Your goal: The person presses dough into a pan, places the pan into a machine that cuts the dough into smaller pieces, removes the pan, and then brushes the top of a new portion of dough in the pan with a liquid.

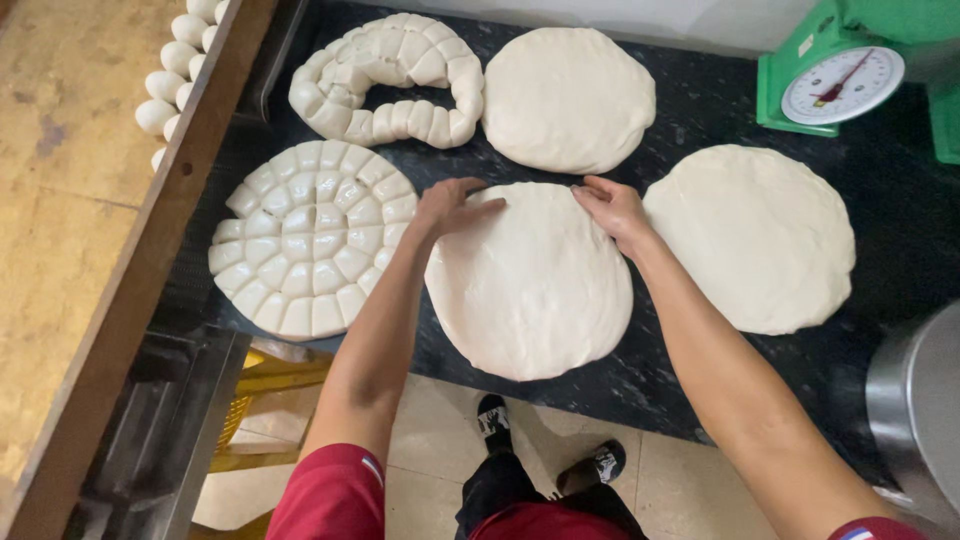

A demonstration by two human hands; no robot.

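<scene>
A flat round disc of white dough (pixel 530 290) lies on the dark speckled counter (pixel 700 110) in front of me. My left hand (pixel 450 207) rests on its far left edge, fingers curled over the rim. My right hand (pixel 612 210) presses on its far right edge. Both hands grip the dough's top rim. Two more smooth dough discs lie nearby: one at the back (pixel 568 97) and one to the right (pixel 752 236).
A dough disc cut into many small pieces (pixel 312 238) lies left; a partly emptied cut ring (pixel 390 80) sits behind it. Dough balls (pixel 175 60) line a wooden board (pixel 60 200). A green dial scale (pixel 835 75) stands back right, a metal container (pixel 915 410) at the right edge.
</scene>
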